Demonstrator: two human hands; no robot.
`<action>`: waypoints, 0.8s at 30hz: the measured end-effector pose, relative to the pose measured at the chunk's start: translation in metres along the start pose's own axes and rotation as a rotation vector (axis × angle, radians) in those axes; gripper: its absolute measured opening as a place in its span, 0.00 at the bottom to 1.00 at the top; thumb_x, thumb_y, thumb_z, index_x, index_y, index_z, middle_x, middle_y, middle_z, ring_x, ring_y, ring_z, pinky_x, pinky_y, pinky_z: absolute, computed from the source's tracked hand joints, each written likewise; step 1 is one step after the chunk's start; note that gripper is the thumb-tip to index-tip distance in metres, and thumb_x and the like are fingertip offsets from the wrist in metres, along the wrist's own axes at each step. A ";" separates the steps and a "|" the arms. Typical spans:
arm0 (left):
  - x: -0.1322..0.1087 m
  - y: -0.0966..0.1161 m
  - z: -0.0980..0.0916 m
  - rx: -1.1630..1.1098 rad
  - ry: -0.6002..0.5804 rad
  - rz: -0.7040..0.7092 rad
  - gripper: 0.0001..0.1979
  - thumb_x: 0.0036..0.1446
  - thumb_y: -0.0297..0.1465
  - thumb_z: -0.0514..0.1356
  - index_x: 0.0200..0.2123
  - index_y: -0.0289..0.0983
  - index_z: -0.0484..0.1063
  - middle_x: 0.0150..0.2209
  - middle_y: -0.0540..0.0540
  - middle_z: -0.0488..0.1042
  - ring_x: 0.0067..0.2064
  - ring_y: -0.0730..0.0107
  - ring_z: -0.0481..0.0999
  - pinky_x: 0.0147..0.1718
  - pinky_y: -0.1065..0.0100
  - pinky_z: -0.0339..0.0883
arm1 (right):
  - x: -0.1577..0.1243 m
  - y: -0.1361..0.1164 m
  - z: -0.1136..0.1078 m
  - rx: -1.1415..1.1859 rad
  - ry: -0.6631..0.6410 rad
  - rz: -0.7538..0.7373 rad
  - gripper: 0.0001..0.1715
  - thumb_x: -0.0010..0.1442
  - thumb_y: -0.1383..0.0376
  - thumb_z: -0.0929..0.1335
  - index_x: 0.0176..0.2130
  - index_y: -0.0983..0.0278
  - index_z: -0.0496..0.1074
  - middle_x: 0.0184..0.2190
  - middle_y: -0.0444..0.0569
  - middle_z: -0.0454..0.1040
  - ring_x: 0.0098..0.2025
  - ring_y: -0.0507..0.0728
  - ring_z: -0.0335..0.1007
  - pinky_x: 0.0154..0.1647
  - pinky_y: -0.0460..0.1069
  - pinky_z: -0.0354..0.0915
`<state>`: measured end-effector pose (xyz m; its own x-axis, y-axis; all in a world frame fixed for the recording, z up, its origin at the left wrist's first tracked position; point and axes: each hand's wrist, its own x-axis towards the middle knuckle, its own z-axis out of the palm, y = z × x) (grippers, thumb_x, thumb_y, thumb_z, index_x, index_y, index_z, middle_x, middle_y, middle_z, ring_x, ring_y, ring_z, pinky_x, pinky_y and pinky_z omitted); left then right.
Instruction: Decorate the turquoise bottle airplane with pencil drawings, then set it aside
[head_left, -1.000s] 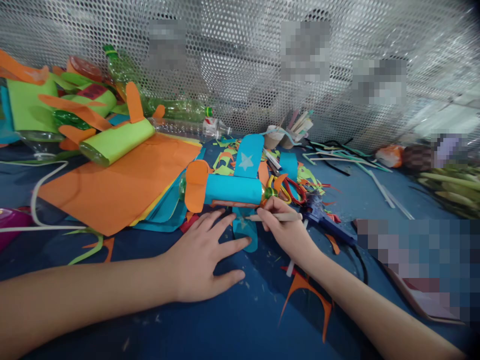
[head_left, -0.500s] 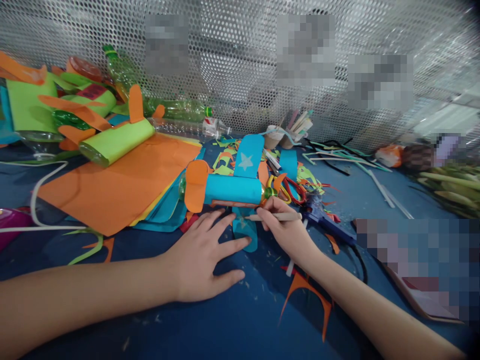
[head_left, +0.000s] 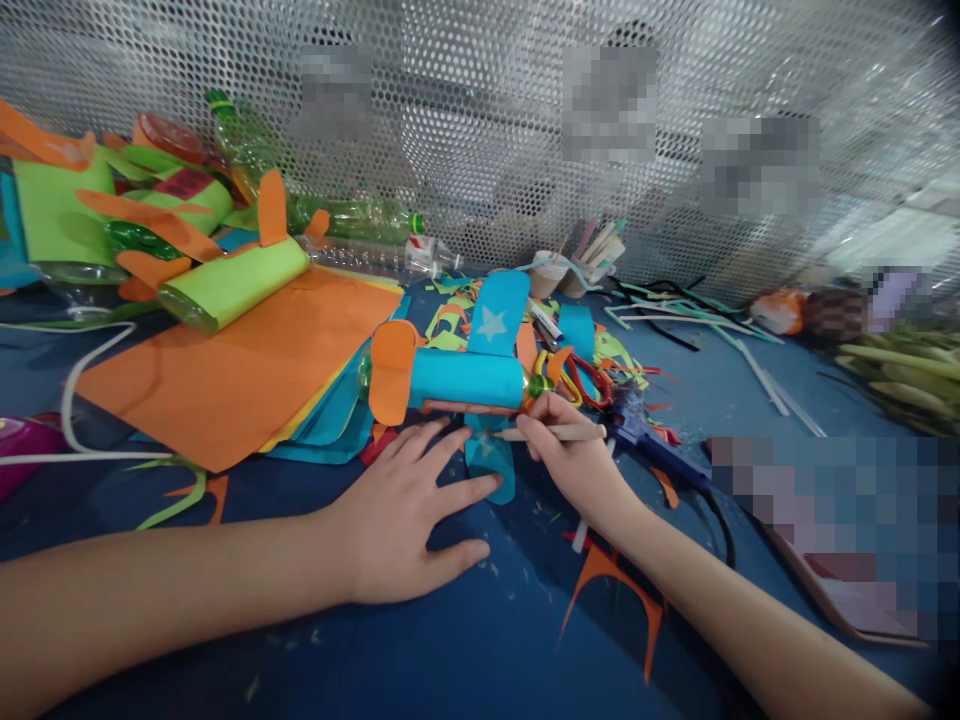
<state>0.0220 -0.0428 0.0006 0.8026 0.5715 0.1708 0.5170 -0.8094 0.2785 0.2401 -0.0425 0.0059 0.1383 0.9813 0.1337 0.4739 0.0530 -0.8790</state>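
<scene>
I see the pen (head_left: 583, 433) as off-white. The lower wing (head_left: 491, 482) is bright blue with a pale star, and I find the same pattern on the upper wing (head_left: 501, 308). The blue sleeve (head_left: 466, 377) is plain, the tail fin (head_left: 391, 373) solid orange. To me the large sheet (head_left: 232, 370) reads orange, the bottle wrap (head_left: 244, 280) lime green, the glue gun (head_left: 661, 447) dark blue, the tabletop (head_left: 420, 660) navy with pale specks, the mesh (head_left: 465, 130) silver-grey, dotted with holes.

Showing matt paper on the plane (head_left: 466, 378) and orange sheet (head_left: 240, 365), shining as glossy plastic on the green bottle (head_left: 246, 140), gleaming metallic on the mesh (head_left: 465, 110), looking smooth on the surface (head_left: 450, 660).
</scene>
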 end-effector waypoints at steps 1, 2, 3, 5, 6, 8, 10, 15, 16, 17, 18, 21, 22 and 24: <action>0.000 0.000 0.000 -0.001 -0.002 -0.001 0.27 0.58 0.50 0.54 0.60 0.53 0.61 0.64 0.42 0.54 0.63 0.38 0.53 0.56 0.37 0.53 | 0.000 0.000 0.000 0.001 -0.004 -0.002 0.15 0.57 0.61 0.65 0.23 0.60 0.57 0.16 0.38 0.60 0.20 0.50 0.54 0.23 0.47 0.53; 0.000 0.000 0.000 -0.002 -0.006 0.000 0.27 0.58 0.50 0.54 0.60 0.53 0.61 0.64 0.42 0.54 0.63 0.38 0.53 0.55 0.37 0.53 | 0.000 0.000 0.000 0.000 -0.007 -0.004 0.15 0.57 0.61 0.65 0.23 0.60 0.57 0.16 0.38 0.60 0.20 0.50 0.54 0.23 0.47 0.53; 0.000 0.000 0.000 -0.003 -0.007 0.000 0.27 0.58 0.50 0.54 0.60 0.53 0.61 0.64 0.42 0.54 0.63 0.38 0.53 0.55 0.37 0.53 | 0.000 0.000 0.000 -0.003 -0.007 -0.005 0.15 0.57 0.61 0.65 0.23 0.60 0.57 0.16 0.38 0.60 0.20 0.50 0.54 0.23 0.47 0.53; 0.000 0.000 0.000 -0.009 -0.001 0.000 0.26 0.58 0.49 0.54 0.60 0.53 0.61 0.64 0.42 0.54 0.63 0.38 0.53 0.55 0.37 0.53 | 0.000 0.000 0.000 -0.011 0.001 -0.008 0.15 0.57 0.61 0.65 0.23 0.60 0.57 0.16 0.38 0.60 0.20 0.50 0.54 0.23 0.47 0.53; 0.000 0.000 0.000 -0.012 0.005 0.001 0.26 0.58 0.49 0.54 0.60 0.53 0.61 0.64 0.43 0.54 0.63 0.38 0.53 0.55 0.37 0.53 | 0.000 0.000 0.000 -0.012 0.007 -0.010 0.15 0.57 0.61 0.65 0.23 0.60 0.57 0.16 0.38 0.59 0.20 0.50 0.54 0.23 0.47 0.53; 0.000 -0.001 0.001 -0.016 0.015 0.005 0.27 0.58 0.49 0.54 0.60 0.53 0.61 0.64 0.43 0.54 0.63 0.38 0.53 0.56 0.37 0.53 | 0.000 0.000 0.000 -0.011 0.007 -0.009 0.15 0.57 0.61 0.65 0.23 0.60 0.57 0.16 0.38 0.60 0.20 0.50 0.54 0.23 0.47 0.53; 0.000 -0.001 0.001 -0.016 0.017 0.006 0.27 0.58 0.49 0.54 0.60 0.53 0.61 0.64 0.43 0.54 0.63 0.38 0.53 0.56 0.37 0.53 | 0.000 0.001 0.000 -0.007 -0.003 -0.012 0.15 0.57 0.61 0.65 0.23 0.60 0.57 0.16 0.38 0.60 0.20 0.50 0.54 0.23 0.47 0.53; 0.000 0.000 0.000 -0.006 -0.009 -0.004 0.27 0.58 0.50 0.53 0.60 0.54 0.61 0.64 0.43 0.54 0.63 0.37 0.53 0.55 0.36 0.54 | 0.000 0.002 0.000 -0.003 0.003 -0.011 0.15 0.57 0.61 0.65 0.23 0.60 0.57 0.16 0.38 0.59 0.20 0.50 0.54 0.23 0.47 0.53; 0.000 0.000 0.000 -0.005 -0.015 -0.005 0.27 0.59 0.50 0.53 0.60 0.54 0.60 0.64 0.43 0.54 0.63 0.37 0.53 0.55 0.36 0.54 | 0.000 0.002 0.000 -0.003 0.000 -0.008 0.15 0.57 0.61 0.65 0.23 0.60 0.57 0.16 0.38 0.59 0.20 0.50 0.54 0.23 0.47 0.53; 0.000 0.000 0.000 -0.006 -0.016 -0.005 0.27 0.59 0.50 0.53 0.60 0.54 0.60 0.64 0.43 0.54 0.63 0.38 0.53 0.55 0.36 0.54 | 0.000 0.002 0.000 -0.005 -0.007 -0.007 0.15 0.58 0.60 0.65 0.23 0.60 0.57 0.16 0.38 0.59 0.20 0.50 0.54 0.23 0.47 0.53; 0.000 0.000 0.000 -0.007 -0.014 -0.002 0.27 0.58 0.50 0.53 0.60 0.54 0.60 0.64 0.43 0.53 0.63 0.38 0.53 0.55 0.37 0.54 | 0.000 0.002 0.000 -0.008 -0.015 -0.007 0.15 0.58 0.60 0.65 0.23 0.60 0.57 0.16 0.38 0.60 0.20 0.50 0.54 0.23 0.47 0.53; 0.000 0.000 0.001 -0.008 0.012 0.008 0.27 0.58 0.49 0.54 0.60 0.53 0.61 0.64 0.44 0.53 0.63 0.39 0.53 0.56 0.38 0.54 | 0.000 0.003 0.000 -0.013 -0.003 -0.016 0.15 0.58 0.61 0.65 0.23 0.60 0.57 0.16 0.38 0.59 0.20 0.50 0.54 0.23 0.47 0.53; 0.000 0.000 0.001 -0.007 0.019 0.010 0.27 0.58 0.49 0.55 0.60 0.53 0.61 0.64 0.44 0.53 0.63 0.39 0.53 0.56 0.38 0.54 | 0.000 0.003 0.000 -0.014 0.008 -0.020 0.15 0.58 0.61 0.65 0.23 0.60 0.57 0.16 0.38 0.59 0.20 0.51 0.54 0.23 0.47 0.53; 0.000 0.000 0.001 -0.005 0.024 0.011 0.26 0.58 0.49 0.55 0.59 0.53 0.61 0.64 0.44 0.54 0.63 0.39 0.53 0.56 0.38 0.54 | 0.000 0.003 0.000 -0.020 0.016 -0.025 0.15 0.57 0.61 0.65 0.23 0.60 0.57 0.16 0.38 0.59 0.20 0.51 0.54 0.23 0.47 0.53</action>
<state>0.0222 -0.0428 -0.0006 0.8009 0.5658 0.1963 0.5068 -0.8149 0.2812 0.2417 -0.0423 0.0033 0.1398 0.9768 0.1624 0.4947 0.0731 -0.8660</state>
